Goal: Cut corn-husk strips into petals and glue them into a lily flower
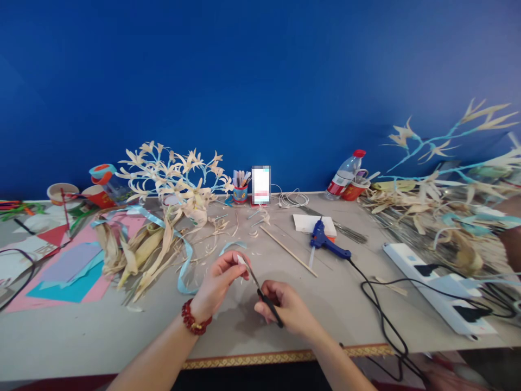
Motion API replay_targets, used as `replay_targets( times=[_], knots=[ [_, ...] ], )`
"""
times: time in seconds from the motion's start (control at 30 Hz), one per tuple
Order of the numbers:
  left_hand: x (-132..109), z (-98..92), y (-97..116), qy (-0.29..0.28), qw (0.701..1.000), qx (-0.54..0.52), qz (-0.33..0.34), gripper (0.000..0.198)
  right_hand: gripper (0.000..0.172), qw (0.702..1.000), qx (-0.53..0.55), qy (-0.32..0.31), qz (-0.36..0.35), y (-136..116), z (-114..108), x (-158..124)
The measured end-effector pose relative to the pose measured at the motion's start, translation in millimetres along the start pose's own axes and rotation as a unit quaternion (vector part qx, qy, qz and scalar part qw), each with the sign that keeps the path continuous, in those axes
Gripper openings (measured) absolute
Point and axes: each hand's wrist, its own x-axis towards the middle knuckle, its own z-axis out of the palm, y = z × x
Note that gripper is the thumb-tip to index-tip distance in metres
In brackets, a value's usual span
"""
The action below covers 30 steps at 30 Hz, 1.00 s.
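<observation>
1. Landmark: blue glue gun (325, 241), lying on the table (345, 317).
2. Small white piece (241, 260): left of the glue gun and slightly nearer the person, held up off the table. Pale, slim, pointed at its upper end; its lower part is hidden by fingers. Material cannot be told.
3. Left hand (223, 274): grip narrow, thumb and fingers pinched on the small white piece. Red beaded bracelet (195, 319) on this wrist.
4. Right hand (285, 305): left of the glue gun and nearer the person. Grip closed around the dark handle of the scissors (268, 307); metal blades slant up and left to the left fingertips. Cannot tell how wide the blades stand, or whether they touch the piece.
5. Wooden stick (288, 251): just left of the glue gun, lying aslant.
6. Light-blue ribbon (185, 260): well left of the glue gun, curled beside dry husks (142, 250).
7. Pale flower arrangement (179, 176): left of and beyond the glue gun, on bluish stems.
8. White power strip (435, 288): right of the glue gun, nearer the person.
</observation>
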Motion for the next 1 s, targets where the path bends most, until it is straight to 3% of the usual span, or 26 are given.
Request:
replay_targets(
  times=[0.4,0.7,1.0],
  knots=[
    [-1,-0.7,-1,-0.002,1.000,-0.018,0.000,0.009,0.054,0.999,0.028,0.025,0.006,-2,2,1],
    [1,6.1,-10,0.041,0.992,-0.118,0.012,0.005,0.053,0.995,0.089,0.011,-0.050,4,17,3],
    [0,6.2,-12,0.045,0.984,-0.170,0.021,0.004,0.052,0.991,0.107,0.036,-0.069,4,27,6]
  ],
)
